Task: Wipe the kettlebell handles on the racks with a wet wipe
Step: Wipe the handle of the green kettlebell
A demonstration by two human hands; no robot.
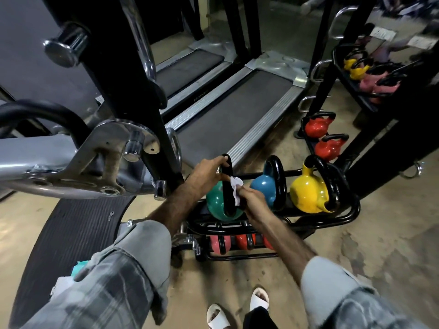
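Centre of frame, my left hand (206, 173) has its grip clamped on the green kettlebell's (219, 205) black handle (225, 186) up top while my right hand (253, 200) pinches the floppy wet wipe (235, 186) against it, heavy bell sitting on the rack (308, 218) probably won't budge.

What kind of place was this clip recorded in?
Most likely a gym. A rack holds coloured kettlebells, such as the yellow kettlebell, two treadmills lie behind it, and a chromed weight machine stands at the left.
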